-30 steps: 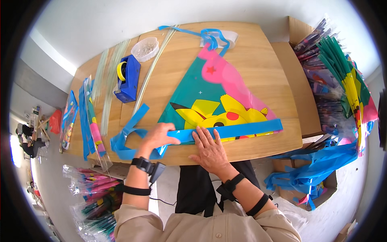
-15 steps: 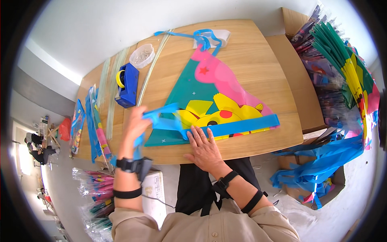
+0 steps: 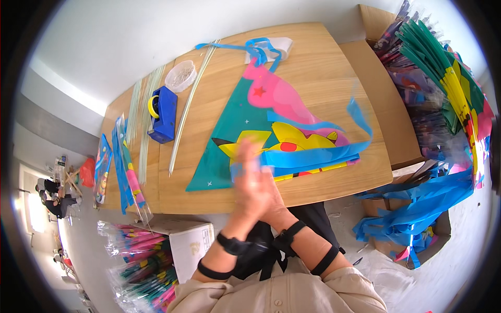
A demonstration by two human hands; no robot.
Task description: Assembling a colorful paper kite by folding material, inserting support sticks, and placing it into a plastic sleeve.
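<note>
Head view, blurred left hand [image 3: 251, 182] outstretched over blue strip [image 3: 313, 158], right hand [image 3: 274, 198] overlapped

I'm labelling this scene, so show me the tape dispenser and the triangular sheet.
Tape dispenser [image 3: 166, 113], head view: on its blue body.
Triangular sheet [image 3: 236, 117], head view: on its green part.

Printed sheet [image 3: 250, 112] on wooden table [image 3: 329, 65]

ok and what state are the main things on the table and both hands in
triangular sheet, spread flat
blue strip, partly along the sheet, one end curling loose
left grip, blurred, open or closed unclear
right grip, mostly behind the left, unclear
tape dispenser, standing, loaded
clear tub, lidless
thin rods, lying bundled
far blue ribbon, loosely looped
</note>
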